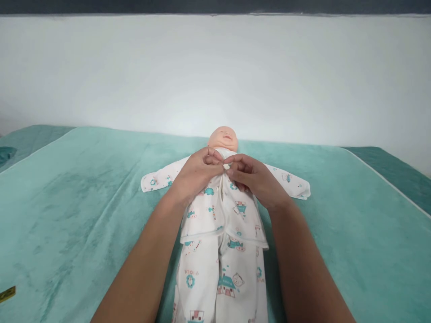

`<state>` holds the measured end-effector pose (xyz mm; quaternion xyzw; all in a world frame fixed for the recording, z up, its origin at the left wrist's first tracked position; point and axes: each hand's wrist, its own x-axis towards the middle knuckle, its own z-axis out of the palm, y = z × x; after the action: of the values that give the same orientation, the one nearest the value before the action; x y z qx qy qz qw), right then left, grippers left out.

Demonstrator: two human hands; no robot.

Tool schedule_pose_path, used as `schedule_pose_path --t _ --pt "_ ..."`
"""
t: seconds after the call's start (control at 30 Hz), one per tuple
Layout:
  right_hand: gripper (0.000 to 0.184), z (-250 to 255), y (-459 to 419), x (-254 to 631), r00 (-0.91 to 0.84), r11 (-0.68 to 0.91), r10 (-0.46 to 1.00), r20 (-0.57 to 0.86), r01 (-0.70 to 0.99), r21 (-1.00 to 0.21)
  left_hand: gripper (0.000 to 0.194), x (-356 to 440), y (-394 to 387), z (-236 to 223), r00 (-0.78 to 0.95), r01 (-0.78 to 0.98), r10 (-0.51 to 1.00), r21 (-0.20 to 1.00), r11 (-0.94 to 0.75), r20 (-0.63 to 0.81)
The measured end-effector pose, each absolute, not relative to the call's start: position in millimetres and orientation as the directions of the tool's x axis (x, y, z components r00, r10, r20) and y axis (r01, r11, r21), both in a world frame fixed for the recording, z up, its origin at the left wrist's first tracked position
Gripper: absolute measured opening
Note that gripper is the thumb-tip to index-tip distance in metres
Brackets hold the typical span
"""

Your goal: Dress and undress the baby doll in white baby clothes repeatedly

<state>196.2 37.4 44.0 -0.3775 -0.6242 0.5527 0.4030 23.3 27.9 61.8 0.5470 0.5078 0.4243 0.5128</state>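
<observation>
A baby doll [223, 138] lies on its back, head away from me, its sleeves spread to both sides. It wears a white printed baby jacket [205, 220] over matching baby trousers [235, 273]. At the upper chest, my left hand [204, 168] pinches one front edge of the jacket. My right hand [251, 175] pinches the opposite edge close beside it, the fingertips nearly meeting. Between them shows a small pale fastening [226, 166], perhaps a button. Below my hands the jacket front hangs slightly parted down the middle.
The doll rests on a green plush cover [87, 197] with a darker green border at the sides. A white wall [215, 72] rises behind the far edge. At the lower left lies a small yellow and black strip [7, 294].
</observation>
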Motion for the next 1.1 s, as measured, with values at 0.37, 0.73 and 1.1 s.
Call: schedule_pose_path --t 0.37,0.73,1.1 --pt "0.016 42 41 193 -0.318 0.041 0.947 0.038 0.003 -0.999 0.016 27 30 58 0.111 0.163 0.994 0.986 -0.037 0.019" --pt "0.017 44 40 190 -0.299 0.033 0.954 0.024 0.027 -0.999 0.047 30 48 31 0.176 0.637 0.862 0.612 -0.468 0.475" --pt "0.013 48 40 190 -0.297 0.016 0.955 -0.019 0.116 -0.993 0.044 31 49 35 0.126 0.698 0.938 0.643 -0.315 0.323"
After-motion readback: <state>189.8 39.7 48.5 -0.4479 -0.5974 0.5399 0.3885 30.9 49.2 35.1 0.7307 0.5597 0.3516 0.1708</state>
